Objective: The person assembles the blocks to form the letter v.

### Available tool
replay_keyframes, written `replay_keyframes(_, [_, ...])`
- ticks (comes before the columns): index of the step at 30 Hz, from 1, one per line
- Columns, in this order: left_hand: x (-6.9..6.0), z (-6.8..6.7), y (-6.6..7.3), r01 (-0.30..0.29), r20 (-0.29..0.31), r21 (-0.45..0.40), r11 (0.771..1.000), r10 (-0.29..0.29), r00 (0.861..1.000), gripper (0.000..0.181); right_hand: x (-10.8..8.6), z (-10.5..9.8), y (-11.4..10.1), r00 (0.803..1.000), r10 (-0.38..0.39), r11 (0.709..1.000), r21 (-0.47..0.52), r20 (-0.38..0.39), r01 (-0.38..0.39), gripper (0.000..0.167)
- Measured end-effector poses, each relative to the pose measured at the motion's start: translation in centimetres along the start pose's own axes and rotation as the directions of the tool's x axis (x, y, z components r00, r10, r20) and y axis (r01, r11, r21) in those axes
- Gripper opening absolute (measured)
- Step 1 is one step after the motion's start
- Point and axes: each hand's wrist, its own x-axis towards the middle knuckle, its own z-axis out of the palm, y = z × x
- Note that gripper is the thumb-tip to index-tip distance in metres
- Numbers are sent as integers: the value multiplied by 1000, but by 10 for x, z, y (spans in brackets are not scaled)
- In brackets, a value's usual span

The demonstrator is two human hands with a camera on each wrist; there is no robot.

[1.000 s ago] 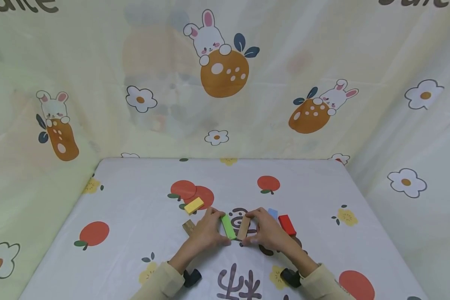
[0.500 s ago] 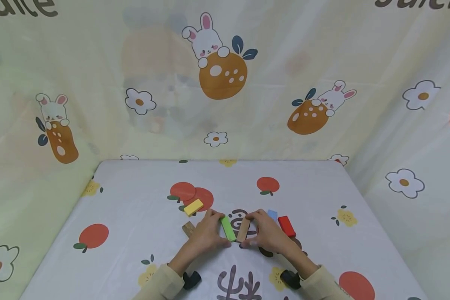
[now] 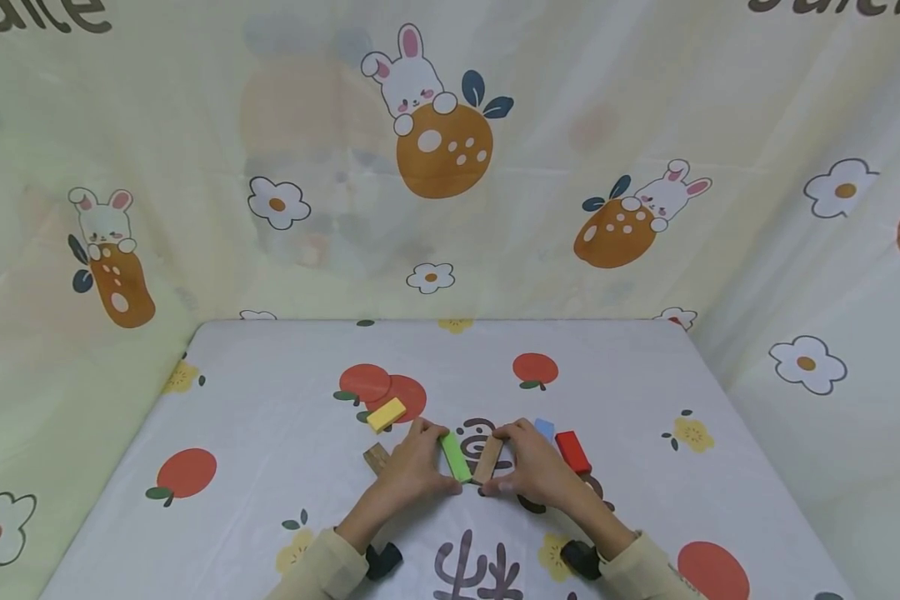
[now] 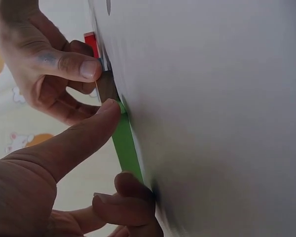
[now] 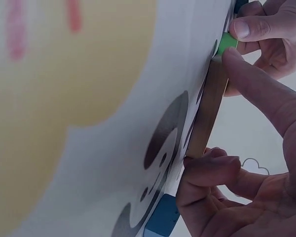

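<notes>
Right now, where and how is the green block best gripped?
Likely by its two short ends, coming from the left, as the left hand does, fingers at the far end and thumb at the near one. The green block is long and slanted, its near end close beside the tan block, so the right side looks tight.

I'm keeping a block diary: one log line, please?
left hand: grips green block | right hand: grips tan block | layout: rough V
</notes>
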Motion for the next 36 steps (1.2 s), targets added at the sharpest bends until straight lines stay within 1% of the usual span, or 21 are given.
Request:
replay_keyframes(7, [0,1,-2,-5,12,5,1000,5,1000,83,1,0,-2,1000,5,999,-37,-1,-5,78])
replay_keyframes(16, [1,3,-4,2,29,3,1000,-2,1000,90,-1,-3,-1,1000,6,1000,-3,7,-6,84])
replay_keyframes(21, [0,2,-4,-11,19,-2,1000,11,1000,92,-2,-10,0,1000,4,999,45,-7,-4,78])
replay_keyframes(23, [-1,3,-4,-20,6,18,1000,20,1000,91,-2,-12,2,1000,6,998,65,-20,-5,73])
replay_keyframes(25, [-2,3,-3,-47,-18,67,997,49,999,87,-2,-14,4,999,8,996,92,-36,-4,70])
replay_keyframes(28, [-5,4,1,-104,-60,179,978,117,991,78,-2,-17,8,998,-15,994,104,-67,22,65])
replay_keyframes(30, [-8,3,3,-141,-71,255,957,164,984,71,-1,-19,12,996,-32,993,109,-83,41,62])
replay_keyframes(32, [-10,2,6,-168,-53,323,931,195,979,65,0,-21,16,995,-35,993,110,-97,46,60])
replay_keyframes(33, [-11,2,7,-184,-35,353,917,209,977,62,1,-22,18,994,-34,993,110,-102,45,59])
replay_keyframes(36, [-15,2,9,-233,41,430,872,239,970,57,3,-26,23,994,-19,992,122,-110,33,58])
